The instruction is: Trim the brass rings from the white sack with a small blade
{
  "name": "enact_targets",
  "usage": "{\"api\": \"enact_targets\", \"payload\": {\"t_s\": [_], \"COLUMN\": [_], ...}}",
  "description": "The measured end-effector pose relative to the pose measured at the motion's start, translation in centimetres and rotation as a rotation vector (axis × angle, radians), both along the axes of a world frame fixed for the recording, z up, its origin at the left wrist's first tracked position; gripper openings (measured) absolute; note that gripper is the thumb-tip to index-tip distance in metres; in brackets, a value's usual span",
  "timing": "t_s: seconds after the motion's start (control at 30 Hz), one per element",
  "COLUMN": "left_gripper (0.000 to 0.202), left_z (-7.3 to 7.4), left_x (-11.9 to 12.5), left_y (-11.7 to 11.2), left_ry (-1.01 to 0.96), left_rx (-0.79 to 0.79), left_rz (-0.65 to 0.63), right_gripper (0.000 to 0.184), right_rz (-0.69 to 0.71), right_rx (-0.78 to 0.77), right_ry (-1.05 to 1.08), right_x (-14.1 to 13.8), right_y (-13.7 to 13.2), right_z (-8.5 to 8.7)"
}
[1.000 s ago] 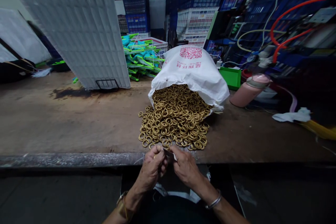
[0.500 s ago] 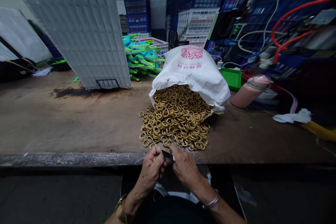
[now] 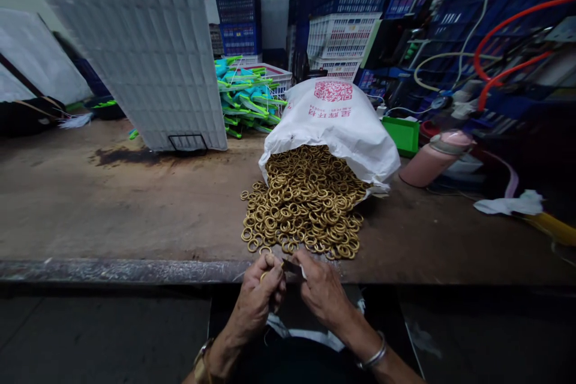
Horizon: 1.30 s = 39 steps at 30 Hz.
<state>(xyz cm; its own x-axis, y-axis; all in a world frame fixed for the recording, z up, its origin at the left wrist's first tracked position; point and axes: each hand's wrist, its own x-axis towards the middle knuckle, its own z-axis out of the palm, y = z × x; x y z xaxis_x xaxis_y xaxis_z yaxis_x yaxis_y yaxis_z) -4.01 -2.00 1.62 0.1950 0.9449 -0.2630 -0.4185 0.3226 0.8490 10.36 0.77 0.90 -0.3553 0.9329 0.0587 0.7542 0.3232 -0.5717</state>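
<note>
At the table's front edge my left hand (image 3: 263,285) is closed around a gold-coloured ring (image 3: 263,276), which shows only in part between the fingers. My right hand (image 3: 321,288) grips a short dark knife blade (image 3: 293,267); its tip reaches to the left thumb and the ring. Fingers hide the rest of the knife. Just beyond both hands lies a heap of gold rings (image 3: 301,216), spilling out of the mouth of a white sack (image 3: 333,126) with red print that rests on its side.
A tall white padded panel (image 3: 175,60) stands on the wooden table (image 3: 112,210). Behind are green and blue plastic pieces (image 3: 247,99) and stacked blue crates (image 3: 236,18). A pink bottle (image 3: 434,159), a green tray (image 3: 402,135) and an orange hose (image 3: 488,54) sit right.
The view has shifted slightly. My right hand and the blade have turned a little, and the blade tip now lies against the ring at my left thumb.
</note>
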Motion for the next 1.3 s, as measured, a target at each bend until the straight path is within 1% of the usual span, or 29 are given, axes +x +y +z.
{"api": "enact_targets", "payload": {"t_s": [0.13, 0.23, 0.33, 0.4, 0.47, 0.53, 0.67, 0.83, 0.93, 1.07, 1.17, 1.23, 1.3], "left_gripper": [0.024, 0.024, 0.023, 0.022, 0.022, 0.022, 0.024, 0.02, 0.018, 0.019, 0.021, 0.018, 0.015], "left_z": [-0.2, -0.1, 0.2, 0.4, 0.5, 0.5, 0.4, 0.3, 0.2, 0.0, -0.3, -0.7, -1.0], "left_x": [-0.2, -0.3, -0.6, -0.8, -1.2, -1.6, -2.0, -1.8, -1.6, -1.5, -1.7, -1.9, -1.9], "left_y": [-0.1, -0.4, -0.6, -0.4, -0.1, 0.3, 0.4, 0.2, 0.3, 0.5, 0.6, 0.6, 0.6], "left_ry": [0.081, 0.081, -0.017, -0.11, -0.175, -0.202, -0.206, -0.18, -0.203, -0.251, -0.3, -0.351, -0.399], "left_rx": [0.017, 0.039, 0.017, -0.027, -0.08, -0.111, -0.107, -0.103, -0.111, -0.111, -0.136, -0.178, -0.237], "left_rz": [0.007, -0.013, -0.042, -0.013, 0.034, 0.064, 0.091, 0.124, 0.123, 0.106, 0.064, 0.039, 0.042], "right_gripper": [0.03, 0.031, 0.033, 0.034, 0.032, 0.025, 0.014, 0.013, 0.011, 0.014, 0.016, 0.015, 0.015], "right_rz": [0.022, -0.031, -0.167, -0.209, -0.221, -0.222, -0.195, -0.15, -0.154, -0.17, -0.16, -0.136, -0.129], "right_rx": [0.0, -0.029, -0.068, -0.053, -0.027, -0.004, -0.006, -0.03, -0.019, -0.022, -0.013, -0.019, -0.037], "right_ry": [-0.056, -0.155, -0.262, -0.255, -0.21, -0.163, -0.109, -0.152, -0.188, -0.194, -0.15, -0.089, -0.031], "right_x": [-0.5, 0.2, 1.5, 2.3, 2.9, 3.1, 2.8, 2.0, 1.8, 1.7, 1.7, 1.7, 1.7], "right_y": [-0.2, 0.5, 1.6, 2.1, 2.2, 1.9, 1.0, 0.4, 0.6, 0.8, 0.8, 0.7, 0.7], "right_z": [-0.1, -0.2, 0.1, 0.3, 0.2, 0.0, -1.0, -1.6, -1.9, -2.1, -2.0, -1.9, -1.8]}}
